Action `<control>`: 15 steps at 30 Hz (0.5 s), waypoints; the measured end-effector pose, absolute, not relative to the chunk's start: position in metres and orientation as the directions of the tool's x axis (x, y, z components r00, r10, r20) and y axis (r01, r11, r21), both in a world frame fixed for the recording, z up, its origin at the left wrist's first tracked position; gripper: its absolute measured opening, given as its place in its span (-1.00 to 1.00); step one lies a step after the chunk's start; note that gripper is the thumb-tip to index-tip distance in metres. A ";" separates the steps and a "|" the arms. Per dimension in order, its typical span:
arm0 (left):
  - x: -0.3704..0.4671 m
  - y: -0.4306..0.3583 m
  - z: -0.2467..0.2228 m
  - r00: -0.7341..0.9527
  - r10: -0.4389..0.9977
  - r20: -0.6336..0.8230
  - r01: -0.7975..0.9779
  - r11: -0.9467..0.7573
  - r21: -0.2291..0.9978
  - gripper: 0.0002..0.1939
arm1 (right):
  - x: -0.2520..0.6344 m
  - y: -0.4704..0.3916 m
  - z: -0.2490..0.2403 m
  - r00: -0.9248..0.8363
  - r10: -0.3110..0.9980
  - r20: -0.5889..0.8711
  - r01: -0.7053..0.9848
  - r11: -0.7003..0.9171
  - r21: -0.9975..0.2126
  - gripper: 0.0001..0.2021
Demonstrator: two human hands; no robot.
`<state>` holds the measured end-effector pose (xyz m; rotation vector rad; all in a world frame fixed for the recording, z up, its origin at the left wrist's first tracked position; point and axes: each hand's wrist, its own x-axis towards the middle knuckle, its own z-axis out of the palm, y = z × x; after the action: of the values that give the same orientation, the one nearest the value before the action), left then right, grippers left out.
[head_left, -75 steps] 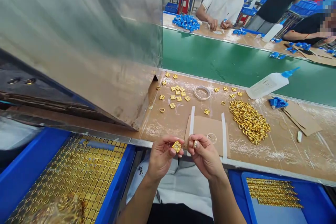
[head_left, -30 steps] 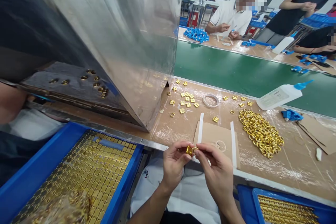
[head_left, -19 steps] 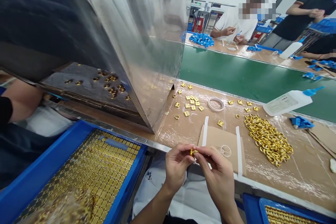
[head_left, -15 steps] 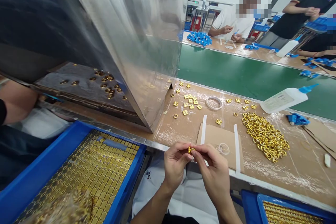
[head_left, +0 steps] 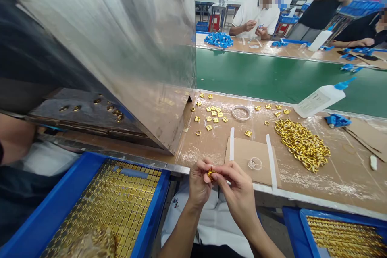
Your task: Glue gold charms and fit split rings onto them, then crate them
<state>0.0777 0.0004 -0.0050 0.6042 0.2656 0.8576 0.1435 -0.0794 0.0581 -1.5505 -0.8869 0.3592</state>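
Between my two hands, just in front of the table edge, is a small gold ring (head_left: 211,175). The fingers of my left hand (head_left: 199,183) are closed on its left side. My right hand (head_left: 237,187) pinches it from the right with thumb and forefinger. Beyond them a cardboard sheet (head_left: 242,153) with white tape strips and clear loops lies on the table. A heap of gold rings (head_left: 302,145) is to its right. Several square gold pieces (head_left: 214,113) lie behind, near a white tape roll (head_left: 241,112).
A metal hood (head_left: 145,48) rises on the left. Below it is a blue tray (head_left: 121,201) of gold pieces; another blue tray (head_left: 344,234) is at lower right. A glue bottle (head_left: 320,100) lies near the green belt (head_left: 272,72). Other people sit and stand beyond.
The view has shifted, so the table items appear slightly further left. The gold piece is turned in my fingers and shows more of its band.
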 end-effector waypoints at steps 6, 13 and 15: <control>0.080 -0.005 -0.002 0.639 0.764 -0.087 -0.609 0.572 0.550 -0.62 | 0.143 -0.081 0.058 0.638 0.703 0.315 0.401 0.046 -0.915 -0.81; 0.083 -0.005 0.001 0.753 0.652 -0.086 -0.536 0.684 0.496 -0.54 | 0.151 -0.082 0.050 0.630 0.748 0.210 0.257 0.055 -0.965 -0.82; 0.085 -0.004 0.003 0.775 0.628 -0.067 -0.513 0.688 0.513 -0.47 | 0.151 -0.083 0.050 0.634 0.745 0.205 0.252 0.051 -0.966 -0.82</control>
<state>0.0846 -0.0043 0.0027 0.4955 0.2459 0.6456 0.1511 -0.0828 0.0504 -1.5169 -0.8707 0.4586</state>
